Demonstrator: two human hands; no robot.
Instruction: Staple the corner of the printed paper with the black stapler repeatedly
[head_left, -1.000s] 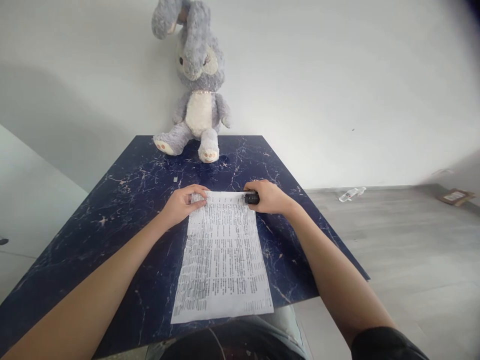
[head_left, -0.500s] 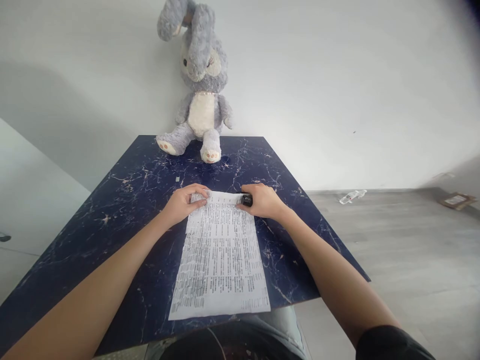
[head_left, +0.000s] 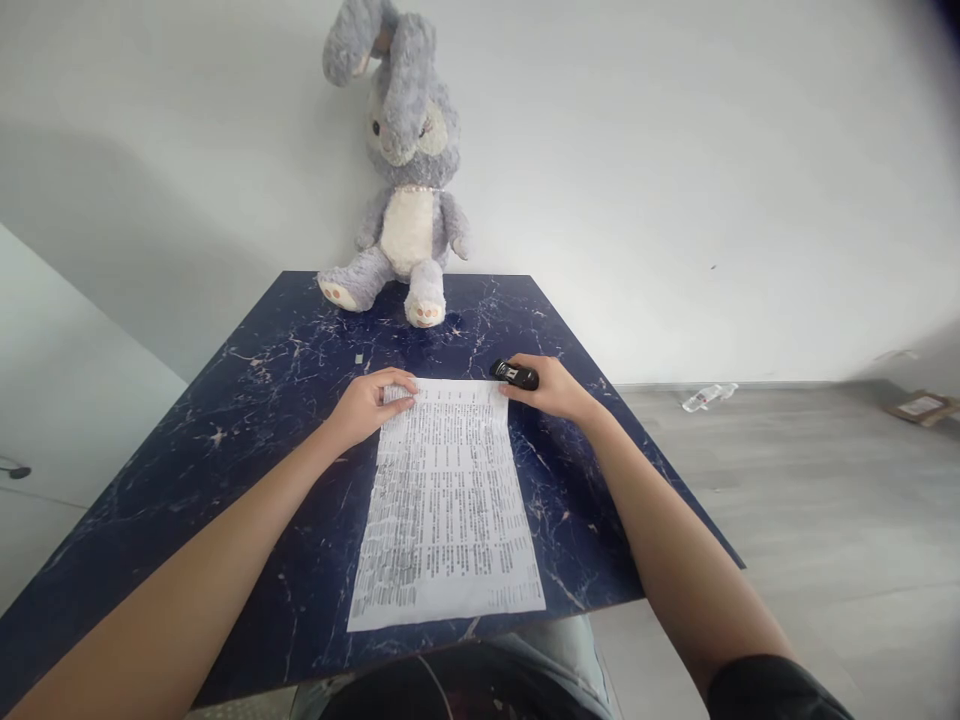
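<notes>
Navy marble-patterned table [head_left: 262, 420] fills the middle of the frame, with a printed paper [head_left: 446, 500] lying flat on it, running from centre down towards the lower edge. The sheet's near end reaches almost to the table's front edge.

At the sheet's upper left corner sits the left hand [head_left: 367, 405]. Its fingers are curled, with the tips down on the paper's top edge. I cannot tell whether the thumb goes under the sheet to pinch it or only presses from above.

Just past the sheet's upper right corner is the right hand [head_left: 555, 388], knuckles up and fingers closed around a small black tool [head_left: 514, 374]. The tool sticks out to the left from between thumb and fingers. It sits just above the paper's top right corner, beside the sheet rather than on it; what kind of tool it is I cannot make out.

A grey and cream plush rabbit [head_left: 409, 190] sits at the table's far edge, upper centre, its back against the white wall and its feet on the tabletop. A tiny pale scrap [head_left: 359, 357] lies on the table between the rabbit and the left hand. On the grey floor at right lie a plastic bottle [head_left: 707, 397] by the wall and, at the far right edge, a flat brown box [head_left: 921, 406].
</notes>
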